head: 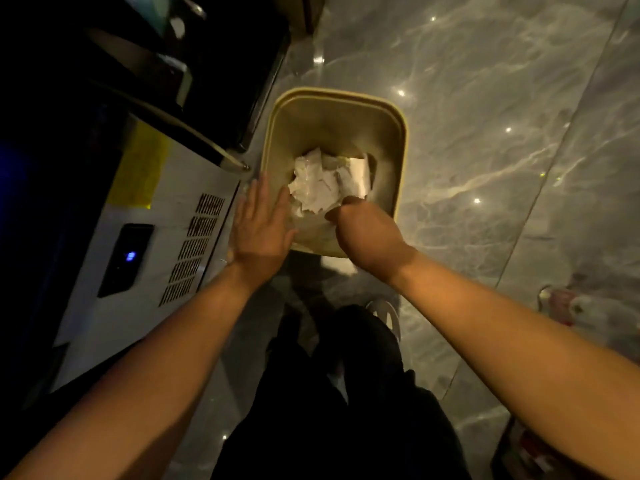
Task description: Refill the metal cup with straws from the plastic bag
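Observation:
I look down into a beige waste bin [398, 133] on the floor, with crumpled white paper [318, 185] lying inside. My right hand [363, 230] is curled over the bin's near rim, its fingertips closed against the paper or a clear plastic bag [311, 230]; what exactly it grips is hidden. My left hand [258, 226] is flat, fingers apart, at the bin's left near edge beside that plastic. No metal cup or straws are in sight.
A white appliance [166, 237] with vent slots and a blue light stands at the left, a dark counter above it. The grey marble floor [502, 116] spreads to the right. My dark-trousered legs [346, 393] are below, and small objects [561, 303] lie at the right edge.

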Motion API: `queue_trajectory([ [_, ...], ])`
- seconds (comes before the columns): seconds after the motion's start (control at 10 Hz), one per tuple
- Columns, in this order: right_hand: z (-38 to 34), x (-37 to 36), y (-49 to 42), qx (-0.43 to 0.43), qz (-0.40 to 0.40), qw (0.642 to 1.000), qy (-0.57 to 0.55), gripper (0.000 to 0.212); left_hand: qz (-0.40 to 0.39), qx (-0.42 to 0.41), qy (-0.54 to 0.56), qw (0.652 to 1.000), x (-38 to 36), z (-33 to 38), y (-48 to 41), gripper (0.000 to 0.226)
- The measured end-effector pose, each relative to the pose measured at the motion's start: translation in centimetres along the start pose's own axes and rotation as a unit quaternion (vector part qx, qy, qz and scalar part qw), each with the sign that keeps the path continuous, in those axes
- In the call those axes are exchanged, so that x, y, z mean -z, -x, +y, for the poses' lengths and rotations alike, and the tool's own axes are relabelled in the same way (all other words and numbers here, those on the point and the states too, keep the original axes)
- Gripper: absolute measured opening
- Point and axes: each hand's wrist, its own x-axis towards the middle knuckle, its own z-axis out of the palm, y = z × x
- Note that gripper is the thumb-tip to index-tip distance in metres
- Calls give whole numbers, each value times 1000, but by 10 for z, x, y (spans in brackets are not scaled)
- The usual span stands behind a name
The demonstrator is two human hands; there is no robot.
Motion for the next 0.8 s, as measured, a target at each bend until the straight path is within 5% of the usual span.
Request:
queue_trajectory([
  [0.4,15,-111,-130,-63,-156,986,9,29,141,-44,-50,988,-65,-36,-29,67],
  [0.6,21,-129,-143,-69,-205,976,-5,39,123,-40,-57,990,-61,-36,-30,67],
  [0.8,13,-83,-99,-71,-120,987,-78,43,-24,18,-66,997,-32,-17,-20,70],
])
